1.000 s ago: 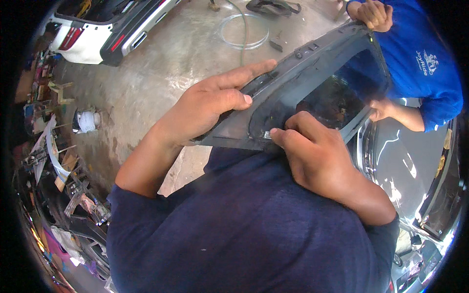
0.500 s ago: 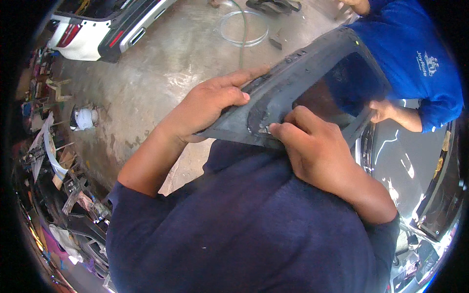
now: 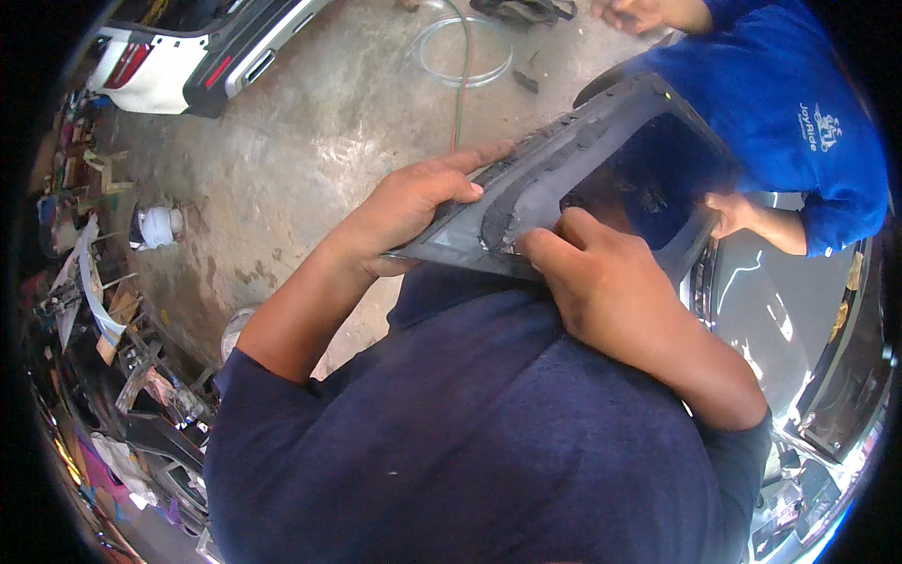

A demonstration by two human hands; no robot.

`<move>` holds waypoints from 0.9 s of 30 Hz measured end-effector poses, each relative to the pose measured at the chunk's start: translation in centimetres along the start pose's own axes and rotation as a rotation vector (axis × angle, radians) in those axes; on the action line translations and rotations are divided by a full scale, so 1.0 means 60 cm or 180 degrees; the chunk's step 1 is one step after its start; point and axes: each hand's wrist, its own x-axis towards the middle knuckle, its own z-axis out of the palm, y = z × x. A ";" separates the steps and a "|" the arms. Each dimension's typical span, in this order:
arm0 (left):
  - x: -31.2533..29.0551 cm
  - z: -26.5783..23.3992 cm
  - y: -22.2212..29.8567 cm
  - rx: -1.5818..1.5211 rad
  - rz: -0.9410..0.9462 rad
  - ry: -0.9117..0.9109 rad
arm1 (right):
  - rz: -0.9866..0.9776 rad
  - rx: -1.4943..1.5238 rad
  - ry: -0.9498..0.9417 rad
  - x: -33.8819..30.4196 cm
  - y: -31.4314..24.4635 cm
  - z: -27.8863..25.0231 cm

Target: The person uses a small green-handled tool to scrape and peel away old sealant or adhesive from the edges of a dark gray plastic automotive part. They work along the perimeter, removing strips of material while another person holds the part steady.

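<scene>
1. Head view, room: stained grey concrete floor [image 3: 282,179], with a white-and-black car rear end [image 3: 160,80] at upper left.
2. Grip: before my chest, my left hand [image 3: 413,202] clasps a dark grey four-sided window panel [image 3: 573,169]; my right hand [image 3: 606,273] curls against it — whether pinching anything, I cannot tell.
3. Materials: glossy dark middle, matte border — ragged black residue along it.

dark navy shirt [image 3: 526,423], short sleeves [image 3: 256,399], soft creases (one tiny pale fleck [image 3: 393,473] in front), bare hands [image 3: 606,277]

Window panel [image 3: 648,174] — glossy dark glass, rough matt border [image 3: 498,220]; concrete floor [image 3: 282,179] — smooth, faintly shiny.
</scene>
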 end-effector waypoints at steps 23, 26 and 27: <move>0.000 -0.026 -0.043 -0.0766 -0.0371 0.0019 | -0.0037 -0.0098 -0.0416 0.046 -0.005 -0.004; 0.010 -0.039 -0.045 -0.0969 -0.0437 -0.0128 | 0.0093 -0.0089 -0.0423 0.056 -0.012 0.001; 0.008 -0.036 -0.041 -0.0903 -0.0420 -0.0116 | 0.0125 -0.0063 -0.0449 0.059 -0.012 0.001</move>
